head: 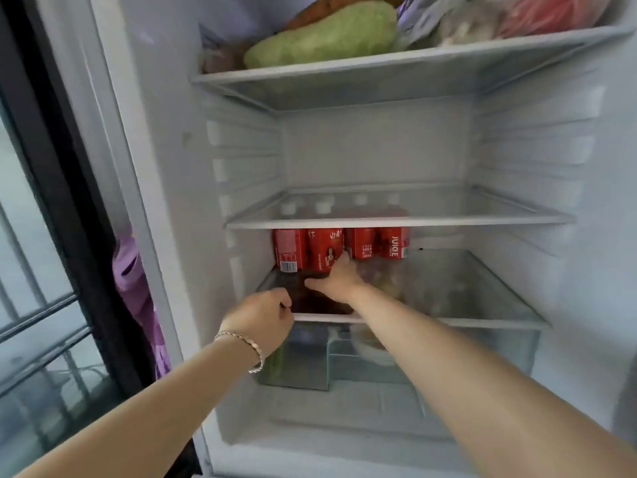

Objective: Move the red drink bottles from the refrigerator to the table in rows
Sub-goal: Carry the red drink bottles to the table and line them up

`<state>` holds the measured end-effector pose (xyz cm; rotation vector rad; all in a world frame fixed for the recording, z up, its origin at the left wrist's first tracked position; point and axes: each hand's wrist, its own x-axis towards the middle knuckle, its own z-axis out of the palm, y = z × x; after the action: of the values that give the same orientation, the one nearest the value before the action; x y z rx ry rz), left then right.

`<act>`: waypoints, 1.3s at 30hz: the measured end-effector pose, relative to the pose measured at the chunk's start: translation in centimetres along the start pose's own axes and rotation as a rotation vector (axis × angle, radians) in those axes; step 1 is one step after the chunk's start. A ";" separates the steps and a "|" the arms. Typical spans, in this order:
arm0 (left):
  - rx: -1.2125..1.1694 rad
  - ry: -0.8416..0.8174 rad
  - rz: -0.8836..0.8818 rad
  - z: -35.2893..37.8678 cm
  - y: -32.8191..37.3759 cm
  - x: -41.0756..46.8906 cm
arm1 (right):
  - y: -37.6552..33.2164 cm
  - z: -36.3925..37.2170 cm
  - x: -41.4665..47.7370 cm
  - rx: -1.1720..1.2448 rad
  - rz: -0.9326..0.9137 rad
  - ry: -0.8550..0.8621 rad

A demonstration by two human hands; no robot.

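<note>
Four red drink bottles are seen upright in a row at the back left of the lower glass shelf of the refrigerator. Red labels are carried, one printed JUICE, one with a barcode; white caps are visible through the middle shelf, which is otherwise bare. The right hand is extended with fingers spread, its fingertips touching the second bottle from the left. The left hand is loosely curled at the shelf's front edge; whether anything is pinched cannot be told. On the top shelf, a green cabbage and bagged foods are held. Below, a clear drawer with blurred contents is shown.
</note>
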<state>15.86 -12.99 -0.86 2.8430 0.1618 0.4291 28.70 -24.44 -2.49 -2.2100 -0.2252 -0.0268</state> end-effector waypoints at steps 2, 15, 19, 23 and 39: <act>-0.065 0.000 -0.013 0.6 -0.2 1.7 | -0.1 0.6 3.0 0.075 0.056 0.032; -0.314 0.213 0.133 1.8 -0.5 2.3 | 0.0 0.2 2.0 0.162 0.020 0.075; -0.356 0.349 0.237 -0.8 0.2 2.4 | 0.0 -0.6 -4.2 0.212 -0.049 0.046; -0.300 0.388 0.336 -2.8 2.0 2.7 | -0.3 -0.2 -7.6 0.179 -0.086 0.103; -0.127 0.409 0.283 -2.9 4.5 3.9 | 4.7 -6.4 4.8 0.347 0.300 0.295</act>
<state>19.02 -15.99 4.15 2.6241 -0.1887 1.0388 34.66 -31.56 -1.80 -1.8450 0.2498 -0.1366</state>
